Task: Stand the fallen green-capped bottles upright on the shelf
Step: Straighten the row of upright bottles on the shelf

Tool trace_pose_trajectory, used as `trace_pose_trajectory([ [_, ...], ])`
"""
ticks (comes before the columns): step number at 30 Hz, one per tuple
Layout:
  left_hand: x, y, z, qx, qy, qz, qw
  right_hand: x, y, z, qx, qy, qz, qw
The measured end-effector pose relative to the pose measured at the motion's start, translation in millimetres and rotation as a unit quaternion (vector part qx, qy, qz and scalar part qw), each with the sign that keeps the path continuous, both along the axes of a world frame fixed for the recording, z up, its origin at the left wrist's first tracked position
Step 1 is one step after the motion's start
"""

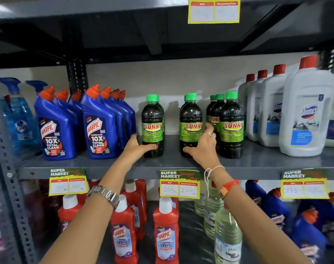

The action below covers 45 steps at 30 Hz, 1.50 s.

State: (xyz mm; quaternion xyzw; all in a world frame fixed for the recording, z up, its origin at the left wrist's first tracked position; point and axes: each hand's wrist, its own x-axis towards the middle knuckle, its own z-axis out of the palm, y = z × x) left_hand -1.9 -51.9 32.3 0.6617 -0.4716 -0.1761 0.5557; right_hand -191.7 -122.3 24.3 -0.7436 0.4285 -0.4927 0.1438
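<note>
Several dark bottles with green caps and green "Sunny" labels stand upright on the grey middle shelf [257, 162]; none lies on its side. My left hand [137, 147] wraps the base of the left front bottle [152, 126], thumb across its front. My right hand [202, 147] holds the lower part of the middle front bottle [190, 121], thumb in front and fingers on its right side. A third front bottle [231, 124] stands free to the right, with two more behind it. Another bottle hides behind each held one.
Blue Harpic bottles [99, 126] crowd the shelf just left of my left hand. White Domex bottles [305, 115] stand to the right. The upper shelf [162, 35] hangs overhead. Price tags [179, 184] hang on the shelf edge, red Harpic bottles [166, 231] below.
</note>
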Motion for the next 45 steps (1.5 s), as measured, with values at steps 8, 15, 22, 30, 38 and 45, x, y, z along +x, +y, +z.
trace_pose_trajectory([
  [8,0.9,-4.3,-9.7,-0.041,-0.053,0.007,0.998,-3.1,-14.3,4.2,0.13,-0.008,0.046,0.99],
  [15,0.7,-4.4,-11.4,-0.055,-0.075,0.028,0.995,-4.0,-20.4,11.5,0.152,-0.01,0.051,0.987],
  [22,-0.5,-2.7,-10.5,-0.049,-0.084,0.023,0.995,-3.7,-18.7,8.6,0.148,-0.009,0.048,0.988],
  [30,-19.2,27.2,-29.9,0.023,-0.339,0.174,0.924,-37.9,2.4,-3.5,0.005,-0.107,-0.031,0.994],
  [38,-19.1,40.2,-51.5,0.07,-0.473,0.235,0.846,-82.0,-18.2,0.7,0.037,-0.105,-0.178,0.978],
  [45,-21.6,43.3,-53.6,0.07,-0.493,0.235,0.835,-96.4,-34.2,6.2,0.186,-0.039,-0.058,0.98],
])
